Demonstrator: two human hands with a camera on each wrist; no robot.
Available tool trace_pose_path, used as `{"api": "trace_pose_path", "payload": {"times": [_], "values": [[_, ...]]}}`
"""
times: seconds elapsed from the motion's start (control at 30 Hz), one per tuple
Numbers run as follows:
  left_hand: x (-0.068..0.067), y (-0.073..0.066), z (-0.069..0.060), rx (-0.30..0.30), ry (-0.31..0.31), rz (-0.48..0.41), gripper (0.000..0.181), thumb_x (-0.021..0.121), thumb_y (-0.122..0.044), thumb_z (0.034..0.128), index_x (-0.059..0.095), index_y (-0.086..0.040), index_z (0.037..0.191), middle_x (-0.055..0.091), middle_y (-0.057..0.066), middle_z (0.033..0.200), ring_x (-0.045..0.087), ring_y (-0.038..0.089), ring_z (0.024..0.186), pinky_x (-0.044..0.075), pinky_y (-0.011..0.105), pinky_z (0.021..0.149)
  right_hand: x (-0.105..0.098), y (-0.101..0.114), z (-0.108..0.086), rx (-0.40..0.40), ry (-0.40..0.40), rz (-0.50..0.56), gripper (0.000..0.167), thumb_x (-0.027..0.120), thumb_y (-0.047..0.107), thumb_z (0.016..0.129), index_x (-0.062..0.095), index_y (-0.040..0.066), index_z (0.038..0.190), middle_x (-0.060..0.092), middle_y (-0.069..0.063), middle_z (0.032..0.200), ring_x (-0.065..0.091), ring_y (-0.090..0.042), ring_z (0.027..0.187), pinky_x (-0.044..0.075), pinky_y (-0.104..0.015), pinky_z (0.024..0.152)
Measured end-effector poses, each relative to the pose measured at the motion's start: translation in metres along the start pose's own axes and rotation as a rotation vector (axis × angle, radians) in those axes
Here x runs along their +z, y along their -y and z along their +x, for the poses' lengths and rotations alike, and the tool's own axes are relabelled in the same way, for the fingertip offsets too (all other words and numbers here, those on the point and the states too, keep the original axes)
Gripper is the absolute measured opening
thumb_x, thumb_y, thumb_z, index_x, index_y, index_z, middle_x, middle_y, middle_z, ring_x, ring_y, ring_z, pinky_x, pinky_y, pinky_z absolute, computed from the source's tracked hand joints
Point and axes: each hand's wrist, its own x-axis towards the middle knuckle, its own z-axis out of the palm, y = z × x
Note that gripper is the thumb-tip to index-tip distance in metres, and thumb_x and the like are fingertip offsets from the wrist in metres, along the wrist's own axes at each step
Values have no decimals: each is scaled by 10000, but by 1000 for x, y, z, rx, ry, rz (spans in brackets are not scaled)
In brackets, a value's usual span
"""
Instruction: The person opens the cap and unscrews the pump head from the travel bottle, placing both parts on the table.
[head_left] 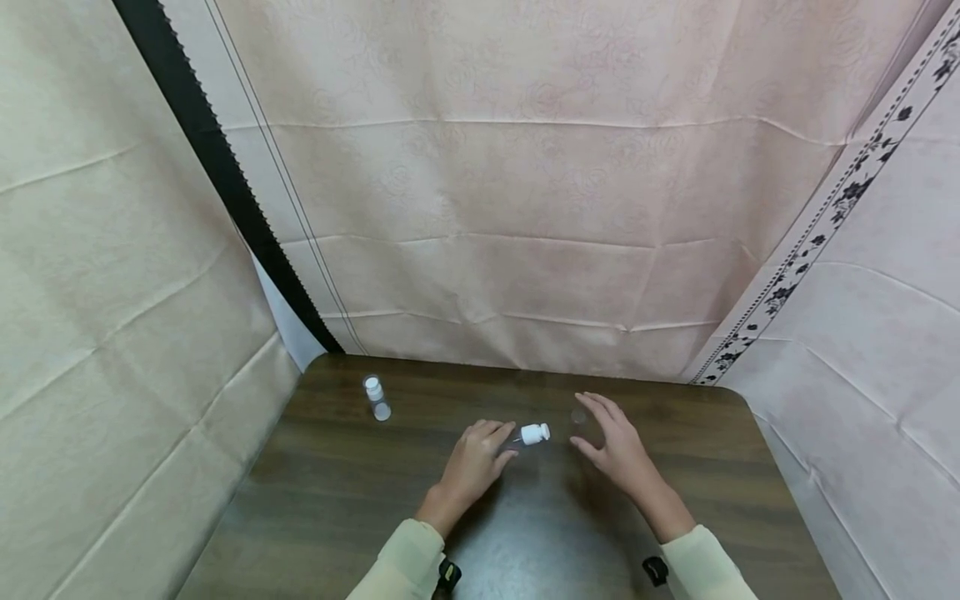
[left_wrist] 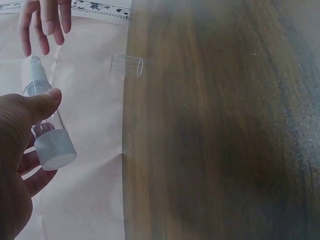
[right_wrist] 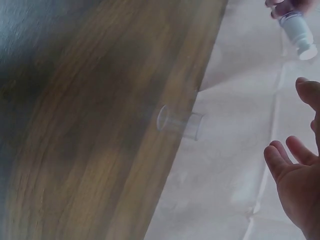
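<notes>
In my left hand [head_left: 474,460] I grip a small clear pump bottle [left_wrist: 56,120] with a white pump top and a white base. Its white pump head [head_left: 535,433] points right in the head view, toward my right hand [head_left: 618,450]. That hand is held apart from the bottle, fingers spread and loosely bent, with nothing in it. A clear see-through cap [left_wrist: 126,65] stands on the table near the right fingertips; it shows faintly in the head view and plainly in the right wrist view.
A second small bottle [head_left: 377,398] with a white top stands at the back left of the brown wooden table [head_left: 315,500]. Pale cloth [head_left: 487,183] hangs behind the table's far edge and along both sides.
</notes>
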Motion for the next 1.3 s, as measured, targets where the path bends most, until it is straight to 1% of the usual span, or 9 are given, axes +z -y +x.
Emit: {"api": "trace_pose_path", "payload": {"times": [0.2, 0.3, 0.43, 0.63, 0.8, 0.93, 1.1, 1.17, 1.3], "values": [[-1, -1, 3, 14, -6, 11, 452, 870, -255, 847, 738, -79, 1242, 749, 37, 1094, 677, 184, 980, 582, 356, 829, -3, 12, -5, 39, -11, 46, 772, 909, 151, 791, 545, 102, 1470, 566, -148, 1444, 564, -342, 1315, 514, -556, 1003], [-2, -3, 6, 26, -21, 25, 452, 878, -257, 838, 741, -93, 1236, 748, 29, 1091, 671, 177, 974, 572, 345, 820, -3, 17, -7, 74, -8, 92, 738, 901, 149, 801, 558, 119, 1454, 591, -124, 1415, 601, -312, 1266, 550, -521, 961], [-3, -5, 10, 53, -33, 66, 450, 885, -265, 831, 745, -108, 1229, 746, 18, 1090, 670, 172, 975, 562, 334, 823, -3, 24, -8, 150, 16, 214, 675, 876, 143, 833, 572, 144, 1436, 626, -109, 1370, 652, -281, 1195, 580, -485, 929], [-2, -12, 15, 105, -36, 119, 416, 879, -266, 841, 756, -113, 1207, 741, 2, 1078, 666, 157, 962, 547, 315, 814, -1, 31, -12, 280, 66, 396, 610, 831, 179, 887, 574, 154, 1440, 622, -122, 1400, 643, -335, 1244, 549, -508, 991], [0, -18, 17, 135, -30, 140, 394, 865, -279, 858, 759, -122, 1204, 737, -9, 1077, 657, 138, 955, 530, 288, 787, 6, 33, -15, 333, 69, 522, 556, 803, 143, 908, 585, 123, 1419, 614, -148, 1410, 648, -372, 1227, 572, -392, 972], [1, -22, 18, 146, -23, 138, 383, 861, -273, 864, 762, -124, 1203, 739, -9, 1078, 655, 134, 955, 528, 281, 784, 10, 33, -13, 351, 66, 536, 501, 802, 142, 907, 625, 133, 1376, 641, -144, 1387, 665, -328, 1195, 577, -360, 965], [3, -27, 17, 146, 0, 139, 381, 855, -278, 870, 765, -127, 1208, 746, -4, 1086, 651, 126, 947, 529, 271, 788, 13, 33, -12, 369, 92, 521, 425, 812, 166, 902, 675, 106, 1300, 684, -136, 1320, 667, -348, 1166, 544, -501, 1000], [4, -29, 17, 147, 4, 145, 390, 862, -281, 863, 765, -128, 1208, 746, -2, 1087, 648, 125, 945, 529, 268, 792, 14, 34, -12, 391, 104, 517, 387, 813, 166, 900, 694, 103, 1263, 701, -125, 1280, 674, -320, 1132, 555, -470, 987], [7, -30, 16, 163, -12, 151, 405, 878, -277, 844, 766, -113, 1197, 745, 9, 1075, 648, 132, 930, 526, 263, 775, 15, 35, -14, 450, 126, 500, 321, 810, 179, 905, 719, 116, 1207, 717, -69, 1200, 662, -193, 1042, 558, -282, 908]]}}
